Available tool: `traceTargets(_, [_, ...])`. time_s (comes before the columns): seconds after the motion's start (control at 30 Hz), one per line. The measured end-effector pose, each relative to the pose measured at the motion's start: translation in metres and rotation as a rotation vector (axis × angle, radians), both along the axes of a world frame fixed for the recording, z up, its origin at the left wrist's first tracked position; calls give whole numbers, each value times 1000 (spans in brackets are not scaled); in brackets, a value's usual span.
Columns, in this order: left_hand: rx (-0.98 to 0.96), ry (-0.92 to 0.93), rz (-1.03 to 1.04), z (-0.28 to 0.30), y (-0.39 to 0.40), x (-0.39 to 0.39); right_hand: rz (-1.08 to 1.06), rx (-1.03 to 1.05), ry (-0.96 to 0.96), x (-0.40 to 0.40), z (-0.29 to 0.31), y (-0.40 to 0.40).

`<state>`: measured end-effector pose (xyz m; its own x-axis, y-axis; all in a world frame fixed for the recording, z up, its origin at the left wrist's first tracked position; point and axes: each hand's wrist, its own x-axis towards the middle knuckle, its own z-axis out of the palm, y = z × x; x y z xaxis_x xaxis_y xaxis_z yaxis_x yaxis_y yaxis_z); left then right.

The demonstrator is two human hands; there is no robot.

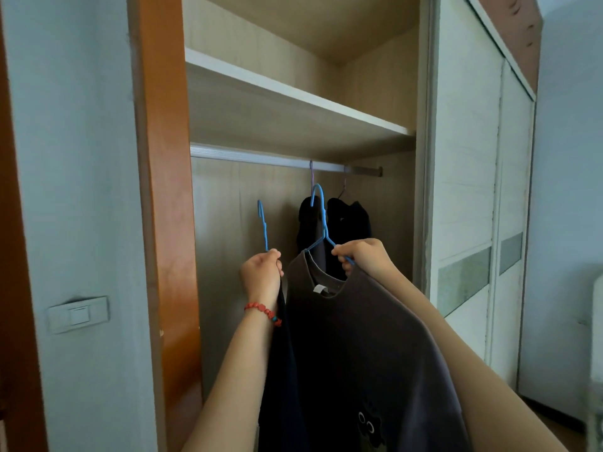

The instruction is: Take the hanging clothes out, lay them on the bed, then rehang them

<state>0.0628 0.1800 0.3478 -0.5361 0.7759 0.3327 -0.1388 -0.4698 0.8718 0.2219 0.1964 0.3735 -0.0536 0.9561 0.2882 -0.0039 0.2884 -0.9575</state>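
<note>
Before an open wardrobe (326, 76), a person holds up two garments on blue wire hangers, both below the metal rail (261, 157) that runs under the shelf (293, 96). Left hand (262, 272), a red bead bracelet (264, 313) at its wrist, has its fingers curled tight round the base of one blue hanger (262, 223), whose hook stands free in the air, short of the rail; a dark garment (280, 370) hangs from it down beside the forearm. Right hand (362, 257) has its fingers closed round the right shoulder of a second blue hanger (321, 216), which carries a grey T-shirt (375, 337) with a white neck label and a small cartoon print near the bottom edge of the view. That hanger's hook is raised close under the rail but does not touch it. Behind the two, black clothes (336, 223) hang on the rail from thin hangers toward its right end. At right stands a white sliding door (470, 158) with frosted panels; at left, an orange wooden frame (163, 190) and a wall switch (78, 314).
</note>
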Motion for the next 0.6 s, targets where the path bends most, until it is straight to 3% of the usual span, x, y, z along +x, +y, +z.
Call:
traceTargets(0.43, [98,35,48,34,85,-37,42,65,58,-39,32,91])
traceTargets(0.5, [166,37,218,46,129,-42,160,93,50,-50,48,148])
traceTargets(0.6, [135,158,224,63,138,-64,139,89,71,-62,63,162])
